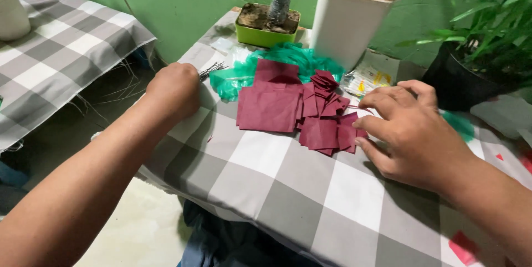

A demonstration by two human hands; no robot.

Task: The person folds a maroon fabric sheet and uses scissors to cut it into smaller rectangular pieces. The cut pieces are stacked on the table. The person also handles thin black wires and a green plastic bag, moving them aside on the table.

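Note:
Dark red paper squares (310, 109) lie in a loose heap on a grey and white checked tablecloth (288, 189). My right hand (413, 128) rests at the heap's right edge, fingertips touching the nearest squares. My left hand (173, 91) is closed at the table's left edge, gripping a bundle of thin dark wires (212, 69) that stick out beyond the knuckles. Behind the squares lies a crumpled green plastic bag (277, 59).
A small green pot (266, 29) with a wrapped artificial tree trunk and a tall white planter (349, 15) stand at the back. A black pot with green leaves (471, 73) sits at right. Another checked table (61, 45) stands at left, and a small packet (366, 81) lies near the planter.

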